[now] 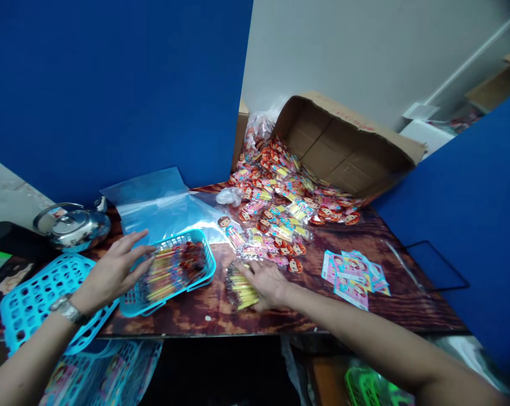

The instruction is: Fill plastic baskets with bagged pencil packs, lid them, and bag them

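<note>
My left hand [113, 270], with a watch on the wrist, rests with fingers stretched out on the rim of a small turquoise basket [206, 275] filled with packed toy sets. My right hand [268, 283] lies flat, fingers closed together, on a small stack of packets [242, 291] with yellow parts on the wooden table [204, 310]. Just beyond it spreads a big heap of the same colourful packets [284, 203], spilling from an open cardboard box [343, 146].
A second turquoise basket [30, 299] sits at the left edge. Clear plastic bags [162, 208] lie behind the baskets. A metal kettle [72, 225] stands far left. Printed cards [351, 276] lie to the right. Blue partitions wall both sides.
</note>
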The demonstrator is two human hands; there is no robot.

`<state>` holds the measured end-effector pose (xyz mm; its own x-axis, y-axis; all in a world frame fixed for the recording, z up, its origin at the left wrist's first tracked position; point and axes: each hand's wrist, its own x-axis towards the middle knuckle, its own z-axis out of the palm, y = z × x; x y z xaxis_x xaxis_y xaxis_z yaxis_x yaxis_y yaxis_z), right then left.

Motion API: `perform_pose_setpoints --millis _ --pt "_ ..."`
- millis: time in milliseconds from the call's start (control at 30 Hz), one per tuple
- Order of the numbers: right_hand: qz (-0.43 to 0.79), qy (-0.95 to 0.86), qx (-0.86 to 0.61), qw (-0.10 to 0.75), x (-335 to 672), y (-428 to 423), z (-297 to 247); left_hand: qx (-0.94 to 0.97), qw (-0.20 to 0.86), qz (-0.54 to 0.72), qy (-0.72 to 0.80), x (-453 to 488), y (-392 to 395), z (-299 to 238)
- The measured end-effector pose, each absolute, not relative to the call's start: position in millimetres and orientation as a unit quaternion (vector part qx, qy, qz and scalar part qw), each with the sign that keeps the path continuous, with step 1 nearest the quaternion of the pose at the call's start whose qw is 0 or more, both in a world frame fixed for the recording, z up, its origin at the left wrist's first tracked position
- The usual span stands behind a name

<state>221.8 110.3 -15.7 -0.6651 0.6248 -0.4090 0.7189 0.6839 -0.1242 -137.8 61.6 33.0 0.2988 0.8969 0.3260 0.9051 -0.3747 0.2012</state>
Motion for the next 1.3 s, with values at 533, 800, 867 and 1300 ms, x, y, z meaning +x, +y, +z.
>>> perform_pose_setpoints --millis 533,800,867,1300 --pt "-0.111 0.906 0.375 0.162 239.0 108.1 -23.2 -0.678 -0.168 -0.223 -0.68 -110.1 -31.6 9.5" --pt "-0.126 0.912 0.342 0.187 234.5 114.1 -15.8 -0.719 -0.302 -0.28 -0.56 -34.4 -74.1 3.4" --pt "-0.128 0.913 0.341 0.184 238.5 114.1 -13.9 -0.768 -0.238 -0.242 -0.543 -42.3 -71.3 9.7" --pt "-0.518 0.753 0.387 -0.123 304.5 120.2 22.8 -0.897 0.071 -0.144 -0.412 -58.2 -28.1 -17.6"
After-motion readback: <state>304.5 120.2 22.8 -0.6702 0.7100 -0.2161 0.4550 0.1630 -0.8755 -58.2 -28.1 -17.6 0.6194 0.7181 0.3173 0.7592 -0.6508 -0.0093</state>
